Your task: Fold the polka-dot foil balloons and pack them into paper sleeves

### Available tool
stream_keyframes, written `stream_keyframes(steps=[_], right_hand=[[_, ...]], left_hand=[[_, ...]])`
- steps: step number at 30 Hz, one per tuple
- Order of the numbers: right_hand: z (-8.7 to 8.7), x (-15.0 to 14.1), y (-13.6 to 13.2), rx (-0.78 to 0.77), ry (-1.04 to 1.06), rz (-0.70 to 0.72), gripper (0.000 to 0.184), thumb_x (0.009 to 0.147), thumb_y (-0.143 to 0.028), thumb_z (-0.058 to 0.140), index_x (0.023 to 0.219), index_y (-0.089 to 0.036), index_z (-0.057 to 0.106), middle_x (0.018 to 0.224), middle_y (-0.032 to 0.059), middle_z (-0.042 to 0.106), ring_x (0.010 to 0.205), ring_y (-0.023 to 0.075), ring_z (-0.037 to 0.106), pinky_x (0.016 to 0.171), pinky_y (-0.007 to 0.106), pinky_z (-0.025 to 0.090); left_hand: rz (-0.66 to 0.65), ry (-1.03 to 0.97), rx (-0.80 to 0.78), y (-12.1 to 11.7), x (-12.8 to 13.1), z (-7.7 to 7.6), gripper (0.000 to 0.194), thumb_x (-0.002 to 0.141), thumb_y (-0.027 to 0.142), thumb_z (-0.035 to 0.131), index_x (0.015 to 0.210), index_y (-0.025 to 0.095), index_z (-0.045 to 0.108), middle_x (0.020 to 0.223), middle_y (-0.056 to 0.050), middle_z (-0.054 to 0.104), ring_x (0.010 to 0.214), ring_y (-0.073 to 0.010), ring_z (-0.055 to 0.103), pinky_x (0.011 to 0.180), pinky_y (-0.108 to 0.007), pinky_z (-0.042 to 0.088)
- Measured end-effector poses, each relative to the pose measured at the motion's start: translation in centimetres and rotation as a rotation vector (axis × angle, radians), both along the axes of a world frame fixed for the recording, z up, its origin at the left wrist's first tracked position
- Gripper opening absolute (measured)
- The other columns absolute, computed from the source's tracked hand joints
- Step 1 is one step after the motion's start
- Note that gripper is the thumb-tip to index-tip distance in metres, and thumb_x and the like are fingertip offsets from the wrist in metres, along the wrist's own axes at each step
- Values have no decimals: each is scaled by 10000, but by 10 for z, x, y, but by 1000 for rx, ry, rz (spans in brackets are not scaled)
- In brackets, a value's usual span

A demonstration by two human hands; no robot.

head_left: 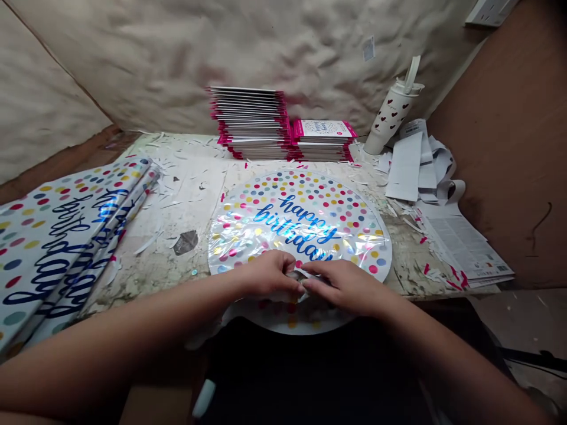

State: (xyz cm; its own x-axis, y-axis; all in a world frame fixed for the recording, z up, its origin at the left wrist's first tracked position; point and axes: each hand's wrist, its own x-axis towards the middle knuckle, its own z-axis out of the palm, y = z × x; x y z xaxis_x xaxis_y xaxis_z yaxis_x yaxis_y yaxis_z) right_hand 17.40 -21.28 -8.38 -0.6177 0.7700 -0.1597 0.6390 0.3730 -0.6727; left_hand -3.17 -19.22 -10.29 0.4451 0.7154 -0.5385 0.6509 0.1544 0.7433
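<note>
A round, flat foil balloon [292,195] with coloured dots and blue "happy birthday" lettering lies on the worktable, its near edge reaching over the table's front. My left hand [268,274] is on its lower part, with thumb and fingers pinched on the foil. Close against it, my right hand [348,286] pinches the same spot from the right. The fingertips of both hands nearly meet over a small raised, crumpled bit of foil, whose details are partly hidden by the fingers.
Folded dotted foil balloons [66,236] lie at the left. Behind stand a tall stack of pink-edged packs [252,124] and a shorter stack [325,141]. A white tumbler with hearts [392,115] leans at the back right, beside paper strips [407,165] and printed sheets [465,245]. Scraps litter the worktable [177,200].
</note>
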Motion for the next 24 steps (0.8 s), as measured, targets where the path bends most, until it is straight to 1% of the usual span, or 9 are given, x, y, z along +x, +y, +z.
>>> stream_keyframes(steps=[4, 6, 8, 11, 14, 17, 19, 22, 24], right_hand=[[-14, -22, 4, -79, 160, -115, 179, 810, -244, 488, 770, -178, 649, 664, -1, 615, 626, 135, 549, 578, 233, 395], [-24, -18, 2, -171, 307, -227, 166, 800, -254, 501, 733, -169, 626, 640, -9, 582, 608, 125, 528, 560, 227, 391], [-35, -9, -2, -266, 475, -353, 165, 791, -302, 532, 740, -167, 614, 653, -8, 569, 612, 126, 521, 566, 234, 405], [-51, 3, -7, -340, 683, -492, 186, 770, -353, 585, 735, -171, 605, 675, -7, 555, 641, 126, 515, 609, 245, 423], [-57, 6, -8, -324, 751, -554, 212, 774, -379, 591, 710, -177, 577, 624, -21, 505, 604, 116, 489, 585, 236, 419], [-49, 6, -14, -207, 658, -468, 200, 808, -360, 539, 721, -182, 569, 650, -6, 544, 618, 129, 524, 590, 246, 449], [-44, 9, -22, -38, 489, -295, 133, 790, -264, 526, 862, -187, 607, 846, 38, 631, 799, 177, 589, 731, 300, 486], [-49, 27, -39, 274, 114, -134, 592, 659, -74, 481, 1239, -192, 489, 1263, 92, 530, 1176, 257, 470, 985, 424, 386], [-59, 47, -46, 422, -116, -220, 735, 616, -18, 435, 1333, -171, 393, 1321, 112, 486, 1228, 261, 433, 1007, 438, 379]], left_hand=[[-107, 79, 302, -7, 1, 11, 315, 690, 434, 596, 595, 197, 411, 560, 47, 434, 554, -117, 431, 484, -219, 292], [-127, 181, 391, -12, -12, 17, 211, 784, 385, 472, 671, 207, 467, 635, 21, 519, 610, -144, 497, 529, -232, 337], [-139, 377, 464, -21, -35, 20, 108, 788, 277, 425, 809, 224, 517, 745, -12, 595, 704, -187, 563, 589, -259, 379], [-182, 630, 597, -35, -77, 18, 347, 695, 201, 508, 1041, 217, 514, 968, -84, 619, 917, -266, 575, 750, -331, 423], [-77, 655, 800, -40, -104, 14, 539, 678, 382, 612, 1160, 184, 473, 1164, -142, 542, 1103, -324, 481, 911, -410, 384], [70, 510, 940, -34, -107, 12, 680, 670, 540, 609, 1232, 204, 427, 1291, -123, 471, 1222, -320, 382, 1011, -437, 307], [6, 380, 852, -29, -102, 8, 585, 708, 491, 583, 1216, 227, 465, 1302, -82, 490, 1226, -294, 401, 1035, -433, 289], [-97, 224, 589, -30, -102, -6, 381, 777, 368, 502, 1135, 252, 561, 1231, -42, 577, 1145, -251, 511, 999, -398, 365], [-97, 152, 549, -34, -109, -18, 333, 788, 340, 485, 1091, 261, 600, 1204, -40, 604, 1142, -250, 523, 990, -389, 387]])
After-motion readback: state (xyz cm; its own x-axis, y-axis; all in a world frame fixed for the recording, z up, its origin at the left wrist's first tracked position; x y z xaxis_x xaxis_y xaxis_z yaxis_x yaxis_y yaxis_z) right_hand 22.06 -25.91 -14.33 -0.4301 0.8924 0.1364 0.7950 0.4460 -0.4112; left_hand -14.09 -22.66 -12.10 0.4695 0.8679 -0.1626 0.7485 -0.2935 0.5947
